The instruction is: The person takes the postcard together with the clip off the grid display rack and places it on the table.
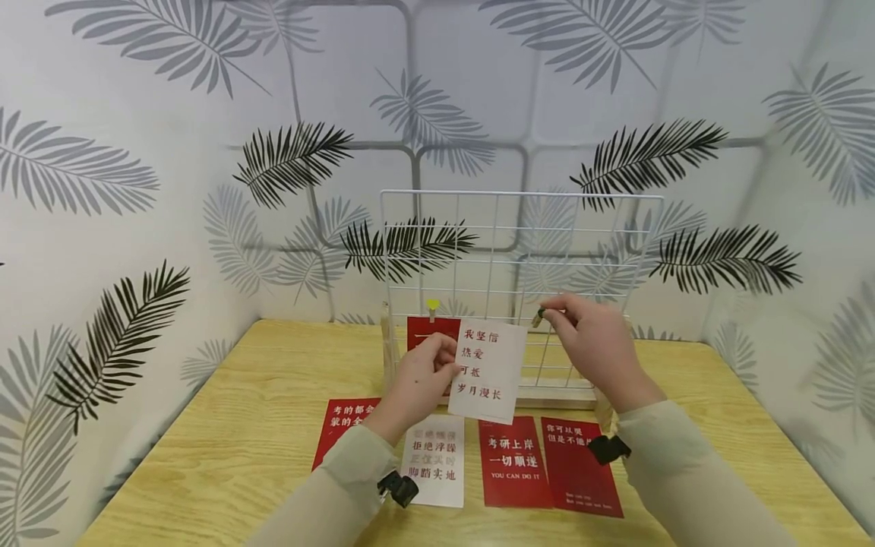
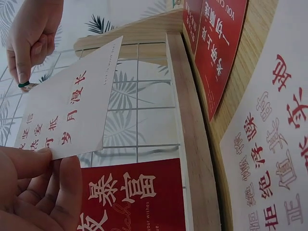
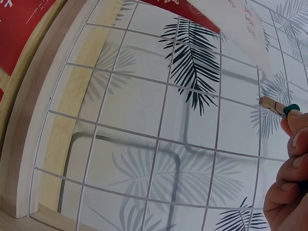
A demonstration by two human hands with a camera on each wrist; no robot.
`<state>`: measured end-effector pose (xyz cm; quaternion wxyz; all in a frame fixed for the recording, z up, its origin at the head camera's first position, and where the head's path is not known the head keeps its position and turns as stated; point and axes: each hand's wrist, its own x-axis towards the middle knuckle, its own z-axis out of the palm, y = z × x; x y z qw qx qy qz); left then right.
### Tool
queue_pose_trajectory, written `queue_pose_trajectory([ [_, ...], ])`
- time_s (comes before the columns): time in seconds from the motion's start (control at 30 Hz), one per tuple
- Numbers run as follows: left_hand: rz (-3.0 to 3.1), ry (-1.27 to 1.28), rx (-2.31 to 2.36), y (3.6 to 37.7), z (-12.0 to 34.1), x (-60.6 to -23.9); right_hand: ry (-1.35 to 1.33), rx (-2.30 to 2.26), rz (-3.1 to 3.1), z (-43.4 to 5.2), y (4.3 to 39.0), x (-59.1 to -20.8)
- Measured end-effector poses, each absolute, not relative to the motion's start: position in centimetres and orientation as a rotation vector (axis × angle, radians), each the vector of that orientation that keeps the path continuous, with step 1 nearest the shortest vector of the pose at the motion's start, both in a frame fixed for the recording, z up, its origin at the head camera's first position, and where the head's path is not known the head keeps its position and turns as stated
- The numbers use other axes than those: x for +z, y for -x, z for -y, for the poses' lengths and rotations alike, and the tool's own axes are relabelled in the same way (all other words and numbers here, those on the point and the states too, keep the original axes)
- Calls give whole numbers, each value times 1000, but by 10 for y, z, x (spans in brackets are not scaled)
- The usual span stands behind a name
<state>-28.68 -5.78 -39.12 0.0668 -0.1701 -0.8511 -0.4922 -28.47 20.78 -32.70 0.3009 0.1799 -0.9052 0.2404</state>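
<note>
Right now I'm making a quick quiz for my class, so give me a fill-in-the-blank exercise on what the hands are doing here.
1. The left hand holds a ____ card with red characters.
2. The right hand pinches a small wooden ____ near the wire grid.
3. The red card already on the grid hangs from a clip with a ____ top.
4. ____ cards lie flat on the table.

Missing words: white; clip; yellow; Four

Four cards (image 1: 478, 460) lie on the table (image 1: 225, 425) before the grid rack (image 1: 519, 251), which perhaps touches the wall.
</note>
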Motion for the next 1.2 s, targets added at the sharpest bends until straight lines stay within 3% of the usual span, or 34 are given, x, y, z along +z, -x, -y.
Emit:
queue_pose_trajectory([
  [0.5,2571,538,-1582,278,75,-385,-468,609,2420,-228,274,-335],
  [1.2,2563,352,-1548,272,149,-372,-343,613,2470,-275,254,-349],
])
